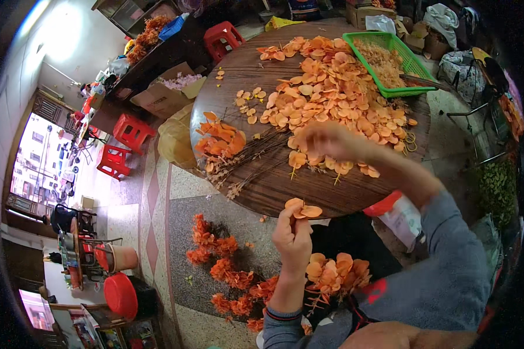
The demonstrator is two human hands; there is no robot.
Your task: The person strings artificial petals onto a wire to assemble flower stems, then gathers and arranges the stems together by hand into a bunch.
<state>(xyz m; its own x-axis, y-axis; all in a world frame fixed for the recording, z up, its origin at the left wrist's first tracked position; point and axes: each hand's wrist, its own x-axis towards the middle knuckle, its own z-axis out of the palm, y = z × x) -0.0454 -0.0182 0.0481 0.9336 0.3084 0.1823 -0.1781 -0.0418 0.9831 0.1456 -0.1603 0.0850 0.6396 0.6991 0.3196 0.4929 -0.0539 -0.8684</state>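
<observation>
My left hand is closed, pinching an orange artificial leaf piece between thumb and fingers just off the table's near edge. Over the front of a large pile of loose orange leaf pieces is my right hand, its fingers curled and blurred by motion; whether it grips a piece is unclear. Bare brown stems lie left of it on the round wooden table. A bunch of finished-looking orange leaves rests at my lap.
A green plastic basket with pale tan pieces stands at the table's far right. An orange leafy bundle lies at its left edge. Red-orange sprays are on the floor at left. Red stools and a cardboard box stand beyond.
</observation>
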